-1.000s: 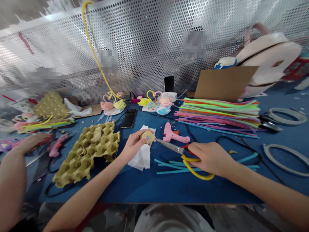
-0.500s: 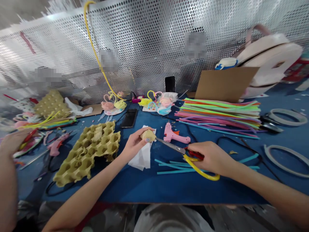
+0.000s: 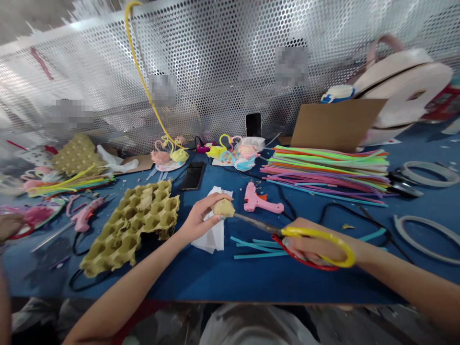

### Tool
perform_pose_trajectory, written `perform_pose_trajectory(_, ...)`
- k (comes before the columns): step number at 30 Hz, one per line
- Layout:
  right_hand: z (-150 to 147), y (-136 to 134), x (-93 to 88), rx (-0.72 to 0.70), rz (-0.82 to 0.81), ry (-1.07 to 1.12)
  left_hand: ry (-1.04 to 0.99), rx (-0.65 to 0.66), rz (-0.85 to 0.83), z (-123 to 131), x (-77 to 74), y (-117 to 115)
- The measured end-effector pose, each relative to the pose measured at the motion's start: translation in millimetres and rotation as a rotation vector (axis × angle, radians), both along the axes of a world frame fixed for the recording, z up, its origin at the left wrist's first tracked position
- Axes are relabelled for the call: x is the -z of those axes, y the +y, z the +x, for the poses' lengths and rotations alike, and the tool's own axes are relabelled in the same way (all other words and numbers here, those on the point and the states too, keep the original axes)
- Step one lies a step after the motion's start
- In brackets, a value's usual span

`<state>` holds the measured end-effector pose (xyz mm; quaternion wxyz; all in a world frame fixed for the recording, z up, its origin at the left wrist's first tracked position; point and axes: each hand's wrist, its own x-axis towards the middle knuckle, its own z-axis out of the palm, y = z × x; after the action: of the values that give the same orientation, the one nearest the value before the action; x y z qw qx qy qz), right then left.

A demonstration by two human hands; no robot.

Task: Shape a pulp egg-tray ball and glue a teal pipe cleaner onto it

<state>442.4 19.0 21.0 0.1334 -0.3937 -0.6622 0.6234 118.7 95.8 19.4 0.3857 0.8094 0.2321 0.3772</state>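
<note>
Left hand (image 3: 201, 215) is pinching a pulp cup (image 3: 223, 208) — presumably for steadiness — while right hand (image 3: 309, 245) is gripping scissors (image 3: 293, 232) at the cup's four o'clock.

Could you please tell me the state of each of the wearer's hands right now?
Left hand: closed, holding the carton piece.
Right hand: closed, holding the scissors.

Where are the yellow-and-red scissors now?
Head view, right of centre: the scissors are in the right hand, pointed toward the beige piece in the left hand.
</note>
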Motion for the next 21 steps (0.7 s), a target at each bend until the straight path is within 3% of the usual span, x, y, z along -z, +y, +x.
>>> perform_pose_trajectory(4,-7,-8,-7.8,0.073,0.604,-0.22,-0.012,-0.091,-0.09,-1,2.0,0)
perform_pose_trajectory(9,-6,-6,7.4,0.095,1.098,-0.499,-0.04,-0.15,-0.241,4,-1.1,1)
perform_pose_trajectory(14,0,-1,12.4,0.11,1.491,-0.635,-0.047,-0.138,-0.343,8,-2.2,1)
perform_pose_trajectory(17,1,0,10.6,0.134,1.49,-0.621,-0.056,-0.126,-0.35,10,-1.5,1)
perform_pose_trajectory(21,-3,0,4.6,0.134,1.117,-0.503,-0.076,-0.133,-0.309,9,1.3,1)
